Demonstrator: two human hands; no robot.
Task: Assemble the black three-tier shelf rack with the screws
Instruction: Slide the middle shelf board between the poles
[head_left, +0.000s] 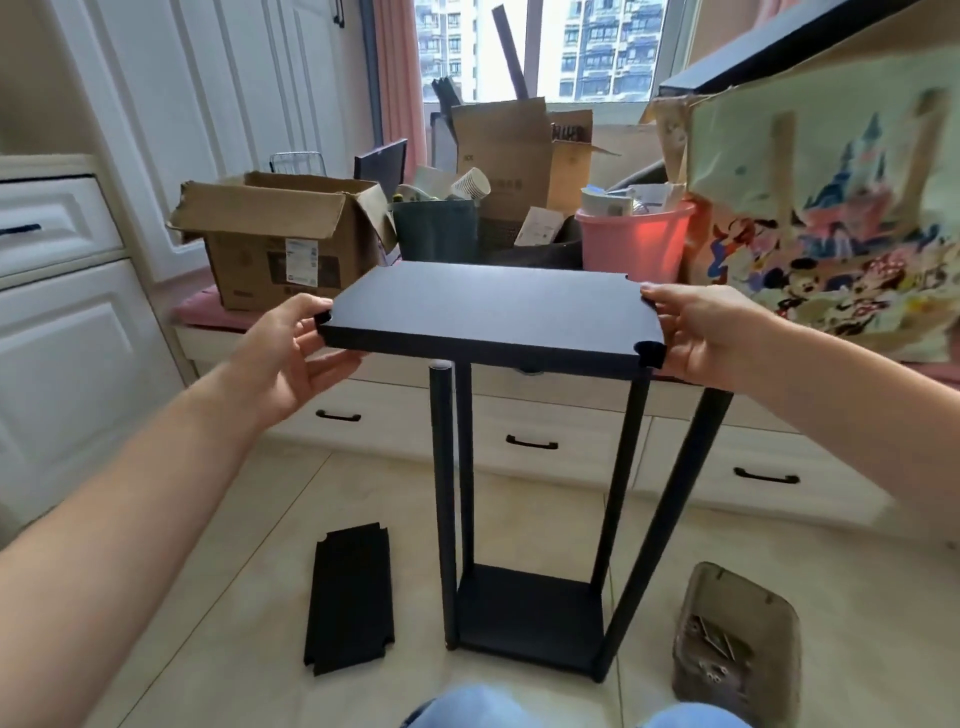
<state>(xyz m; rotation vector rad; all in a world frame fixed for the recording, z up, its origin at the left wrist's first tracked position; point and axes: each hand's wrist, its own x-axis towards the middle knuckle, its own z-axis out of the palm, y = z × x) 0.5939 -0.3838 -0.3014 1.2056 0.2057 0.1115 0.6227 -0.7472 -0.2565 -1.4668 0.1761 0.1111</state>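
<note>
Your left hand and right hand are gripping the stiff, seemingly light shelf board by its ends, fingers curled underneath.

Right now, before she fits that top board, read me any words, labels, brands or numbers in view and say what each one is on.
No text here can be read for certain.
White shipping label on the open cardboard box: print too small and blurred.
Dark print on the tall carton's flap: blurred, unreadable.
Faint print on the tall carton: unreadable.
Cartoon tote bag: pictures only, no words made out.
Black shelf board: no markings.
</note>
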